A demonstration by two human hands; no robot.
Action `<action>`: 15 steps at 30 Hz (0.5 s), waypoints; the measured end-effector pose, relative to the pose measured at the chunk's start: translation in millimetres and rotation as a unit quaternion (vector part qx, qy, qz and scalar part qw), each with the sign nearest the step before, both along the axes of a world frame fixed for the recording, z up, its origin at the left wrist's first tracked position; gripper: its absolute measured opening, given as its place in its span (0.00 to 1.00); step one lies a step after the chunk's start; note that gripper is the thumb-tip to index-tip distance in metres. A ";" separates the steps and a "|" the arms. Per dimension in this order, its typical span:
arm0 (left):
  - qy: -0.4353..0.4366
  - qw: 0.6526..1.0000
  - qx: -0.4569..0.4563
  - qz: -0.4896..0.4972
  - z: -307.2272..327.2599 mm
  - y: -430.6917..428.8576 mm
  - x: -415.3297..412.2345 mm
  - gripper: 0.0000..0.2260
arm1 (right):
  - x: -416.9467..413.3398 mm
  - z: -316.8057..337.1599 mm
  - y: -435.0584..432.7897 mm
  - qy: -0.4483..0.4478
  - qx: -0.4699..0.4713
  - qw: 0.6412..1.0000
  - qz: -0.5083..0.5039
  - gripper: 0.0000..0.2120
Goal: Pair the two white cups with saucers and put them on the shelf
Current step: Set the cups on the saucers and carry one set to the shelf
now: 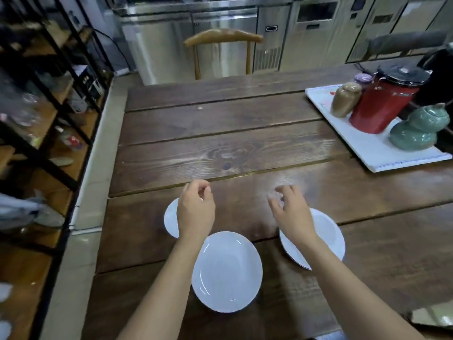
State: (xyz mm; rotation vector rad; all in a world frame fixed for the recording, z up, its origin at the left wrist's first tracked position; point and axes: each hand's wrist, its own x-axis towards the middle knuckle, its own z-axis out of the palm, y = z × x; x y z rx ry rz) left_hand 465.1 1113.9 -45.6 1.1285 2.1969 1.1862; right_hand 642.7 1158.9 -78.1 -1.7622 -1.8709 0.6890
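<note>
The two bare forearms entered from the near edge of the frame and reached forward over a dark plank table. Between them, nearest the viewer, lay a white saucer, flat on the wood and touched by neither hand. The left hand hovered above a second white saucer, of which only the left rim showed from under the hand; its fingers were curled loosely inward with nothing between them. The right hand hovered above the far rim of a third white saucer, fingers spread and slightly bent, holding nothing; motion blur around its fingertips prevented any finer reading. No white cups could be made out on the table. Ahead of both hands the tabletop was open wood as far as the far edge, where a wooden chair stood against the table. To the right of the right hand and further forward, a white tray sat at an angle near the table's right edge, carrying a red jug with a black lid, a brown jar, a green ceramic pot and a small purple jar. To the left of the left hand, past the table's left edge and a strip of pale floor, stood a black-framed shelf with wooden boards, its contents blurred. Stainless cabinets lined the far wall.
</note>
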 end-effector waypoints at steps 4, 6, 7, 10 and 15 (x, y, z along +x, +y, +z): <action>0.018 0.994 -0.064 0.086 -22.4 -15.7 -47.4 0.21 | -63.1 -13.3 -7.1 0.089 -0.117 0.987 0.071 0.24; -0.030 0.989 -0.129 0.067 -34.9 -22.5 -65.0 0.29 | -86.8 -13.2 -13.1 0.153 -0.202 0.963 0.096 0.33; -0.074 0.983 -0.157 0.054 -40.2 -24.9 -71.3 0.31 | -96.7 -12.3 -16.4 0.187 -0.252 0.944 0.102 0.36; -0.257 0.948 -0.183 0.031 -53.4 -30.7 -81.8 0.30 | -117.9 -15.9 -21.7 0.271 -0.374 0.882 0.097 0.39; -0.423 0.894 -0.150 0.013 -52.3 -36.5 -84.5 0.12 | -129.8 -22.5 -20.7 0.334 -0.424 0.837 0.084 0.39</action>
